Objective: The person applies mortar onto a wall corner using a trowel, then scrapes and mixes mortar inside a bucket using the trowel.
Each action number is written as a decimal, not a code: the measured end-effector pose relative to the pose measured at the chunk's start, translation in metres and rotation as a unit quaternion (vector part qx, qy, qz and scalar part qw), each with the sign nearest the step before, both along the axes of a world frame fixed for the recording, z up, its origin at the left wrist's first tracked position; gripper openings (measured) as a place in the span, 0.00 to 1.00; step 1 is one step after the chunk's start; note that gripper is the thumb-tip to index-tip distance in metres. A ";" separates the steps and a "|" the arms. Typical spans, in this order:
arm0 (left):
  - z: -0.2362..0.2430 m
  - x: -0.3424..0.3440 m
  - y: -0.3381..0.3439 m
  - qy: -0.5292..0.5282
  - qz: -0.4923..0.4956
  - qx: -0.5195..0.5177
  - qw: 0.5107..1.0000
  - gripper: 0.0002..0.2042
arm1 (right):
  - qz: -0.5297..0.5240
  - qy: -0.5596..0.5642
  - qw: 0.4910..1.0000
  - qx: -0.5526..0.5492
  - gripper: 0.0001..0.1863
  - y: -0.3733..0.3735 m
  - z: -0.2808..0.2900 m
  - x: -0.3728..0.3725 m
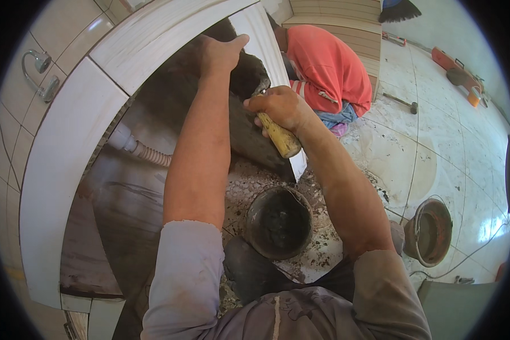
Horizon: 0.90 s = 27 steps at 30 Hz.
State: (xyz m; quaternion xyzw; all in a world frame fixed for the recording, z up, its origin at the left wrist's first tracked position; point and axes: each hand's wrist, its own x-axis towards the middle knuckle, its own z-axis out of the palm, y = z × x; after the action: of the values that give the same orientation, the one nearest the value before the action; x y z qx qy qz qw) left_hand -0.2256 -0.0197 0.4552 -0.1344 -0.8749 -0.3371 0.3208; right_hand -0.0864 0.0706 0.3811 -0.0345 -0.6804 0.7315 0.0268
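My right hand [282,107] is wrapped round the yellow, worn wooden handle [284,140] of a trowel. Its butt points back toward me. The blade is mostly hidden past my fingers, beside a grey-smeared lump at the edge of a dark opening [248,76]. That opening lies under a white tiled counter [170,28], next to a white upright panel [266,37]. Against the dark surface inside, my left hand [220,55] reaches in with the thumb stretched out; its other fingers are largely hidden. Below my arms stands a round black bucket [279,224] with dark, wet-looking material in it.
Another person in a red shirt [331,68] crouches just beyond the panel. A second bucket [430,232] stands at right, near a cable. A hammer [401,103] and a red tool case [456,68] lie on the tiled floor [396,153]. A corrugated drain hose [153,156] hangs beneath the counter.
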 end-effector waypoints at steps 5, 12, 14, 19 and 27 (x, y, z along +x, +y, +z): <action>0.006 0.009 0.005 -0.061 -0.031 -0.007 0.998 0.53 | -0.010 0.004 1.000 0.025 0.18 0.010 -0.012 0.043; 0.012 -0.002 -0.039 -0.059 -0.072 -0.039 0.995 0.54 | -0.059 0.072 0.984 0.153 0.18 -0.005 -0.070 0.076; -0.010 0.019 -0.058 0.006 -0.128 0.082 0.988 0.53 | -0.005 0.011 0.972 0.236 0.28 -0.008 -0.086 0.057; -0.061 0.033 -0.143 -0.044 -0.020 0.160 0.986 0.44 | 0.039 -0.003 0.913 0.406 0.28 -0.018 -0.112 -0.003; -0.176 0.069 -0.219 -0.142 0.035 0.257 0.955 0.37 | 0.019 0.019 0.908 0.418 0.23 -0.006 -0.074 -0.047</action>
State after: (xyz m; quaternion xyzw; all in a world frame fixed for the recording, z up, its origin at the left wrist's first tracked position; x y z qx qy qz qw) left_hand -0.1570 -0.2382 0.2789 0.0328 -0.7991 -0.5552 0.2282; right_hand -0.1335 0.0642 0.3070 0.0062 -0.9236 0.3814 0.0379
